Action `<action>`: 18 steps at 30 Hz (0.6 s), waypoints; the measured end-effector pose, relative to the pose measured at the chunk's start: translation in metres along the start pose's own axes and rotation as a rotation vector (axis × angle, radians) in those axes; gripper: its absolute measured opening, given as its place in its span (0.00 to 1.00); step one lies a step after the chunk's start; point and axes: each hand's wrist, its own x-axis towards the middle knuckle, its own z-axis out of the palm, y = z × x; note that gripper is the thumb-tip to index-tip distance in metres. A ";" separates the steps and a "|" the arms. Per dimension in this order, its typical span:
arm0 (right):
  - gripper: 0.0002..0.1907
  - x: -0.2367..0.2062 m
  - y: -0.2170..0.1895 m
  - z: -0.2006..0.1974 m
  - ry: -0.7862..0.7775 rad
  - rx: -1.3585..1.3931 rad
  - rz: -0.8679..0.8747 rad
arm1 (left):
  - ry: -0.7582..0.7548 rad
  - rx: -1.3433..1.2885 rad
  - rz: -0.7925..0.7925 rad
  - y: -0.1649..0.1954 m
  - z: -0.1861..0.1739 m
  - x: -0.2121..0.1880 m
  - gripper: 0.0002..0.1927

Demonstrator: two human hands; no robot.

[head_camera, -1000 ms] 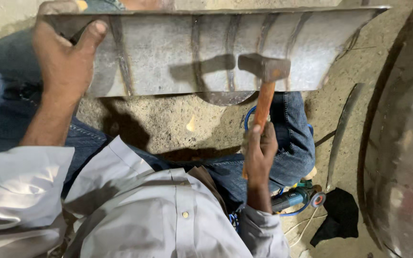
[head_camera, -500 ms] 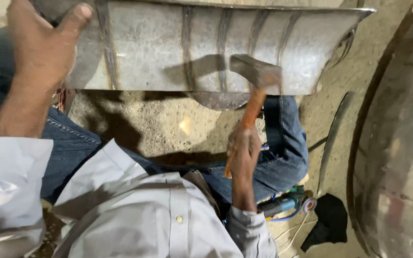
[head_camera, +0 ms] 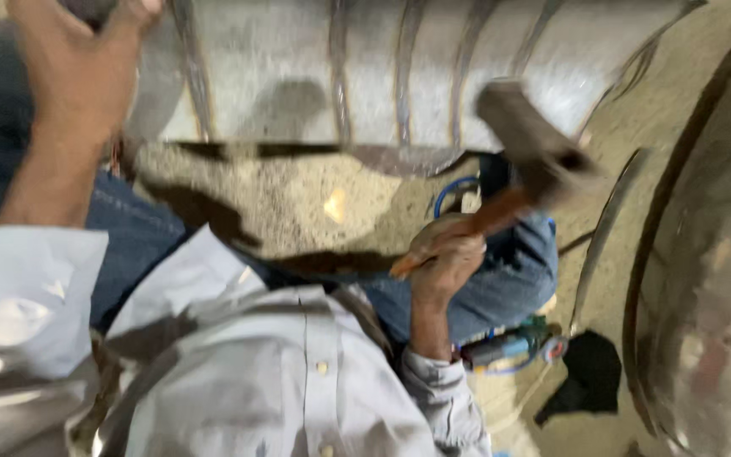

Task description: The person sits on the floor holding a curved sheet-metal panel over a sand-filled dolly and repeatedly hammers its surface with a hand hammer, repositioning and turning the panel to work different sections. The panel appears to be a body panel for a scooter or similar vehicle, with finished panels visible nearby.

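Ribbed grey metal sheet [head_camera: 382, 76] across the top of the frame, blurred hammer [head_camera: 528, 161] with wooden handle raised at centre right just below it, right hand [head_camera: 442, 258] closed around the handle, left hand [head_camera: 86, 72] gripping the sheet's upper-left edge, large metal drum [head_camera: 712, 279] at right.

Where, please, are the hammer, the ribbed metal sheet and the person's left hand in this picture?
hammer [head_camera: 528, 140]: head view, on its blurred grey metal head.
ribbed metal sheet [head_camera: 433, 68]: head view, on the flat face between two ribs.
left hand [head_camera: 86, 72]: head view, on the back of the hand gripping the sheet's edge.
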 end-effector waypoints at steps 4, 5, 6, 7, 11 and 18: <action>0.19 -0.008 0.014 -0.005 0.056 0.165 -0.319 | -0.002 -0.054 -0.035 0.002 0.002 -0.006 0.15; 0.20 -0.009 0.023 -0.003 0.054 -0.048 -0.274 | -0.004 -0.059 -0.037 0.002 0.001 -0.005 0.15; 0.22 -0.009 0.031 -0.003 0.048 -0.254 -0.225 | -0.001 -0.035 -0.009 0.001 0.000 -0.004 0.15; 0.23 -0.008 0.036 -0.002 0.046 -0.459 -0.179 | 0.003 -0.035 0.004 0.002 -0.002 -0.002 0.15; 0.20 -0.005 0.038 -0.008 0.106 -0.004 0.095 | 0.021 -0.119 0.016 0.003 -0.003 0.005 0.17; 0.28 0.008 0.022 -0.001 0.037 -0.597 -0.130 | -0.042 -0.032 -0.156 0.013 -0.001 -0.001 0.23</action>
